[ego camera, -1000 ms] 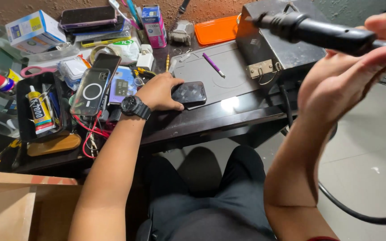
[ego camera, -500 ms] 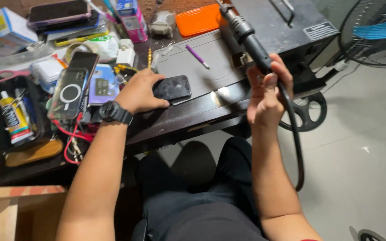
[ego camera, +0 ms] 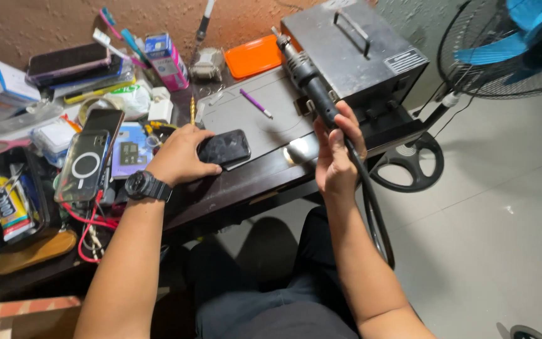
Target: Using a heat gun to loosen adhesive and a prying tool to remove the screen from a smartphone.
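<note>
Dark glossy table, cluttered, against a rough reddish-brown wall. Grey smooth work mat lies on its right part, a thin purple pen resting on it.

Left hand, black chunky wristwatch at the wrist, lies palm-down with fingers curled over the left end of a small black smartphone. The phone lies flat at the mat's near-left edge, its glass face shiny and reflective. The hand presses and grips it rather than lifting.

Right hand is closed around a black cylindrical hot-air handpiece, ribbed near the metal nozzle, which points up and away toward the wall. Thick black rubber cable trails from the handle down past the knee in a loop.

Behind the handpiece: grey boxy metal station with a handle on top. Beside it a flat orange plastic tray.

Left side: clear phone case with a white ring, yellow-labelled glue tube in a black tray, red wires.

On the pale tile floor, blue-bladed fan in a wire cage.
</note>
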